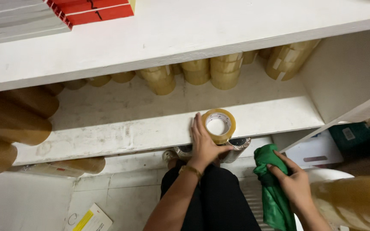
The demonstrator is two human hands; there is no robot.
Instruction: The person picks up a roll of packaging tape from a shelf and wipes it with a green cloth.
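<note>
Currently, the left hand (203, 143) is pinching a tape roll (219, 125) on the shelf (120, 132) edge, at center; the right hand (294, 184), at four o'clock, is clutching a green cloth (273, 196). Likely wiping comes next, needing a firm lift.

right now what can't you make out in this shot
- Head view: the rolls under the shelf edge are mostly hidden by the left hand and the white shelf board.
- The yellowish tape rolls at the back are cut off above by the upper white shelf.
- The big blurred brownish rolls at the left edge are too close to tell.
- The green cloth is partly covered by the right hand.
</note>
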